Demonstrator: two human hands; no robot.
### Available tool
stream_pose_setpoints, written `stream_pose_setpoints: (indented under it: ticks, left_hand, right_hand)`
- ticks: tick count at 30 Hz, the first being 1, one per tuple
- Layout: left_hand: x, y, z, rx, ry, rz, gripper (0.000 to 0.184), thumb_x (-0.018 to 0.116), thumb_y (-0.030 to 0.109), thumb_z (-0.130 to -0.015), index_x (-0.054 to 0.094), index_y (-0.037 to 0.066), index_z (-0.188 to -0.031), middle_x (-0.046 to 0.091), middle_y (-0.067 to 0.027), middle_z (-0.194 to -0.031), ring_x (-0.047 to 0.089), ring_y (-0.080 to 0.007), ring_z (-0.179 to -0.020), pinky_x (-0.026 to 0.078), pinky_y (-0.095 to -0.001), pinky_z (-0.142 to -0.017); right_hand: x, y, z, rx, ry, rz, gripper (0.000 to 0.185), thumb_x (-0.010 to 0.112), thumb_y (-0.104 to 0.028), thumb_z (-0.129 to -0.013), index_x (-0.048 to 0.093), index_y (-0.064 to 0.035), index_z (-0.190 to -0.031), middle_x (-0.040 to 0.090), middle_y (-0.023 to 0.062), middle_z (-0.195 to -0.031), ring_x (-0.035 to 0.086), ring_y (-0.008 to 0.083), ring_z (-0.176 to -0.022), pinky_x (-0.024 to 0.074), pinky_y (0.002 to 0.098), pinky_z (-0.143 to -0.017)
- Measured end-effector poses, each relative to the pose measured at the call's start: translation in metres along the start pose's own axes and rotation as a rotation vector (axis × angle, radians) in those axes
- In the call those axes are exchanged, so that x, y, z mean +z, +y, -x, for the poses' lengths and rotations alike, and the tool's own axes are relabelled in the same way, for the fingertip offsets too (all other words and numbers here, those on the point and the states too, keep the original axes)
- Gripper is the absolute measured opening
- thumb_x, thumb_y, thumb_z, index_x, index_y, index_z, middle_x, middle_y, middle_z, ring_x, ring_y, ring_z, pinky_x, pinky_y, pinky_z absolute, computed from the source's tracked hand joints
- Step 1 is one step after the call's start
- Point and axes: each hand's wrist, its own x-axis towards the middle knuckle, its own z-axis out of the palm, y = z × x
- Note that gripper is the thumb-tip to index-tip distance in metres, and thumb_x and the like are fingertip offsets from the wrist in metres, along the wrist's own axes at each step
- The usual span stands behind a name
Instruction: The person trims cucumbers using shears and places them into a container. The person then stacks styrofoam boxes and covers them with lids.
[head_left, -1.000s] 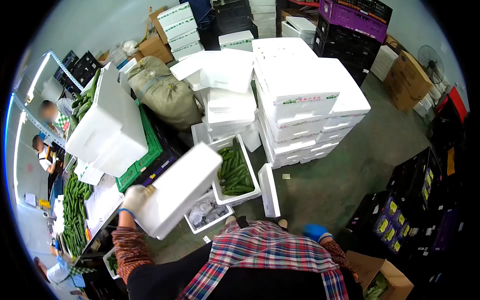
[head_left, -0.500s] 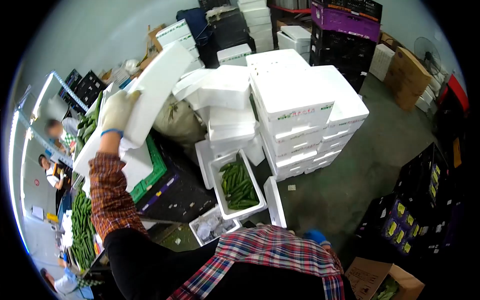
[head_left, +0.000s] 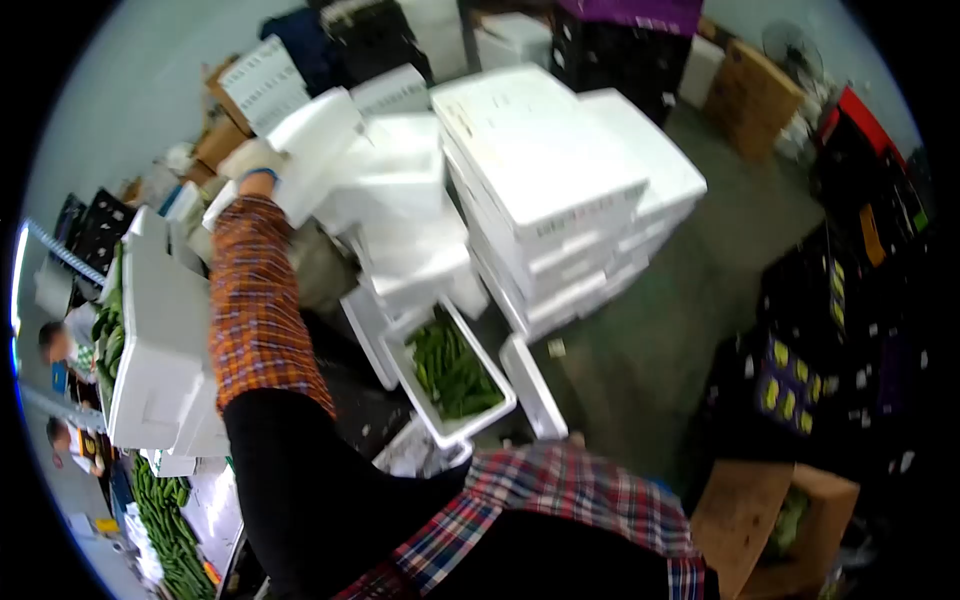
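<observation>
My left hand (head_left: pixel 252 160), in a pale glove with a blue cuff, reaches out to the back left. Its fingers are closed on the edge of a white foam lid (head_left: pixel 318 140), which is tilted against a heap of open foam boxes (head_left: pixel 395 185). Motion blurs the fingertips. Of my right hand only a blue sliver (head_left: pixel 662 487) shows beside the checked cloth at my waist; its fingers are hidden. Below the heap, an open foam box (head_left: pixel 448 432) holds green cucumbers (head_left: pixel 452 370). A foam lid (head_left: pixel 533 388) leans at its right side.
Closed foam boxes (head_left: pixel 540 150) form a tall stack in the middle. At the left stands a foam box (head_left: pixel 165 340) beside long green vegetables, with a cucumber pile (head_left: pixel 170 525) lower down. Black crates (head_left: pixel 800 370) and an open carton (head_left: pixel 740 520) are right. Two people appear far left.
My left hand has carried the foam lid away from the vegetables at left toward the heap of foam boxes. The view has turned left, and my right hand has mostly slipped from sight.
</observation>
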Motion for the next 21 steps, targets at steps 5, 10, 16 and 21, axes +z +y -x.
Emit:
stream_pose_setpoints:
  ticks: [5, 10, 16, 21]
  left_hand:
    - [0.031, -0.035, -0.012, 0.171, -0.048, -0.025, 0.048, 0.053, 0.047, -0.086, 0.062, 0.011, -0.116, 0.061, -0.0168, -0.12, 0.057, -0.0345, -0.112, 0.046, -0.0467, -0.09]
    - [0.04, -0.054, 0.018, 0.252, 0.113, 0.082, 0.051, 0.051, 0.049, -0.089, 0.059, 0.011, -0.121, 0.06, -0.0179, -0.12, 0.056, -0.0356, -0.112, 0.045, -0.0456, -0.091]
    - [0.074, -0.032, 0.14, 0.464, 0.193, 0.442, 0.037, 0.06, 0.032, -0.086, 0.064, 0.008, -0.115, 0.065, -0.0175, -0.109, 0.061, -0.0334, -0.103, 0.047, -0.0386, -0.09]
    - [0.147, 0.001, 0.27, 0.465, -0.056, 0.663, 0.03, 0.063, 0.025, -0.083, 0.066, 0.007, -0.107, 0.067, -0.0161, -0.101, 0.064, -0.0318, -0.096, 0.049, -0.0359, -0.086]
  right_hand:
    - [0.005, -0.009, 0.018, -0.016, -0.053, -0.026, 0.041, 0.047, -0.037, -0.09, 0.066, -0.0056, -0.11, 0.062, 0.022, -0.113, 0.058, 0.0389, -0.105, 0.0461, 0.0431, -0.091]
    - [-0.067, -0.098, 0.046, 0.132, -0.116, -0.146, 0.041, 0.05, -0.038, -0.088, 0.067, -0.0059, -0.106, 0.064, 0.0211, -0.11, 0.059, 0.0388, -0.103, 0.047, 0.0426, -0.088]
    - [-0.097, -0.104, -0.011, -0.025, -0.226, 0.046, 0.041, 0.052, -0.039, -0.086, 0.068, -0.0063, -0.105, 0.065, 0.0192, -0.108, 0.061, 0.0378, -0.101, 0.0473, 0.0423, -0.088]
    - [-0.137, -0.123, -0.043, -0.089, -0.272, 0.108, 0.041, 0.05, -0.041, -0.087, 0.069, -0.008, -0.104, 0.065, 0.0179, -0.108, 0.061, 0.0372, -0.101, 0.047, 0.0427, -0.088]
